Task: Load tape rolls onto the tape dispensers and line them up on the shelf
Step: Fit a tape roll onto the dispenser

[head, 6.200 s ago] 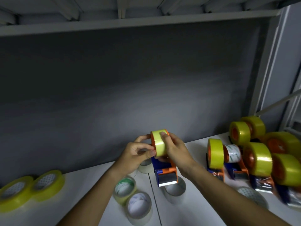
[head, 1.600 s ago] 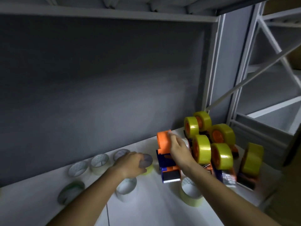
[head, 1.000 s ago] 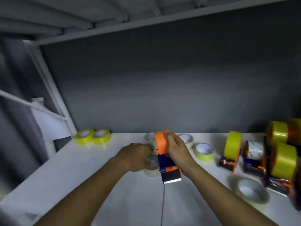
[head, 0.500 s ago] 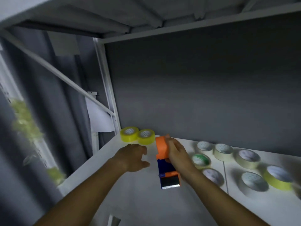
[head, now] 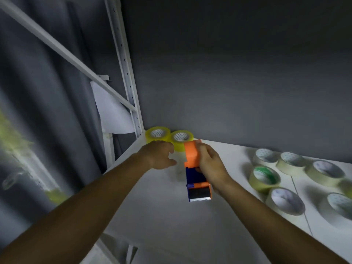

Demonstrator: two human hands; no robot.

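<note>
My right hand (head: 210, 165) grips an orange and blue tape dispenser (head: 195, 172) above the white shelf (head: 162, 216); its orange hub carries no roll and its toothed blade faces me. My left hand (head: 159, 156) hovers just left of the dispenser, fingers loosely curled, holding nothing. Just beyond that hand, two yellow tape rolls (head: 169, 137) lie flat in the shelf's back left corner. Several pale tape rolls (head: 285, 201) lie flat on the right, one with a green core (head: 264, 177).
A white perforated shelf upright (head: 127, 73) and a diagonal brace (head: 62, 52) stand at the left, with a white sheet (head: 112, 115) hanging behind them. The shelf's left edge drops off below my left forearm. A grey back wall closes the shelf.
My view has swung from the loaded dispensers on the right to the shelf's left end. My left hand has moved closer to the yellow rolls. My right hand keeps its grip on the bare dispenser.
</note>
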